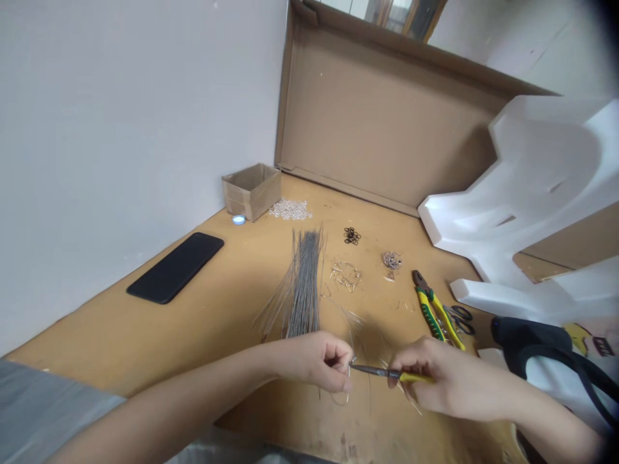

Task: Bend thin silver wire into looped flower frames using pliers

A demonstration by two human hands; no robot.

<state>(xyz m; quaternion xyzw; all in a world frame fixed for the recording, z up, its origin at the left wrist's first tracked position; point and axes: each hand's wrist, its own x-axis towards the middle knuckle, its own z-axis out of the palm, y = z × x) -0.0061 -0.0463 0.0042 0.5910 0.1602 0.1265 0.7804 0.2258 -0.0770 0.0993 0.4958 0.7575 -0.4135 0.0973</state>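
My left hand is closed in a pinch on a thin wire near the table's front edge. In my right hand are needle-nose pliers with a yellow handle, their jaws pointing left and touching the wire by my left fingertips. A bundle of straight grey wires lies just behind my left hand. Beyond it are several bent wire pieces, a pile of black rings and a small heap of silver rings. The exact shape of the held wire end is too small to tell.
Green-and-yellow pliers and scissors lie to the right. At the back left stand a small cardboard box and a pile of clear beads. A black phone lies left. White foam and a cardboard panel border the table.
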